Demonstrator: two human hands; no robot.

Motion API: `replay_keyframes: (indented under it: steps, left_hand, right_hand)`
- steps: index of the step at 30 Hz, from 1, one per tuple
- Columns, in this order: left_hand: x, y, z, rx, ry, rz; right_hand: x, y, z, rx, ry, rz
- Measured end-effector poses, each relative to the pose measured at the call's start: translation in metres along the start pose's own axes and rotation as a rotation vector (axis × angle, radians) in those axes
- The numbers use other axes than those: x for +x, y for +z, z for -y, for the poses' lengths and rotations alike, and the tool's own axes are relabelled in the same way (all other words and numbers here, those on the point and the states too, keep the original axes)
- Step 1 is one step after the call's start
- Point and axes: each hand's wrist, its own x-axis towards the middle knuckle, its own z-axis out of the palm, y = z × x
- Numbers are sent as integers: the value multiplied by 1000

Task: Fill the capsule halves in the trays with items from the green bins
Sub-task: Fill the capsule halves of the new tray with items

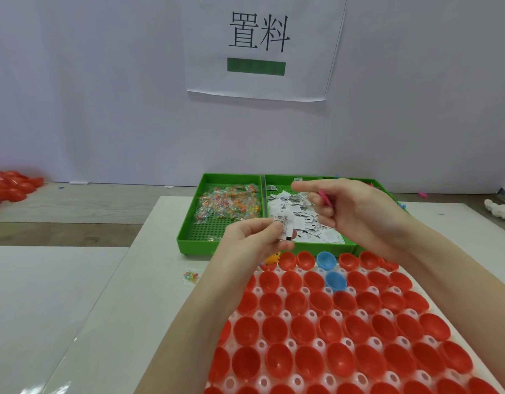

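Red capsule halves (331, 331) sit open in the white tray (288, 315) nearest the viewer, all empty. Above its far edge, the left hand (254, 237) pinches a printed paper slip (284, 227); the right hand (356, 209) curls around a pink piece (325, 197). Beyond lie the green bins (186, 234). Best practice, judging by the layout: drop one of each per cup, row by row.

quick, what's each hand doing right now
Left hand: pinching a small printed paper slip above the trays.
Right hand: fingers curled around a thin pink item, forefinger extended.
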Motion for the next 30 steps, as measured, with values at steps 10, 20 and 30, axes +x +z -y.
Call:
replay_keyframes:
  steps: [10,20,30]
  left_hand:
    - [2,2,1,22,52,33]
    - [2,3,2,55,111,45]
    - [1,3,1,69,120,48]
  right_hand:
    - [-10,-1,2,-134,-100,-182]
    - [-13,9,4,-217,-8,-206]
    - [-17,12,4,-286,-123,-258]
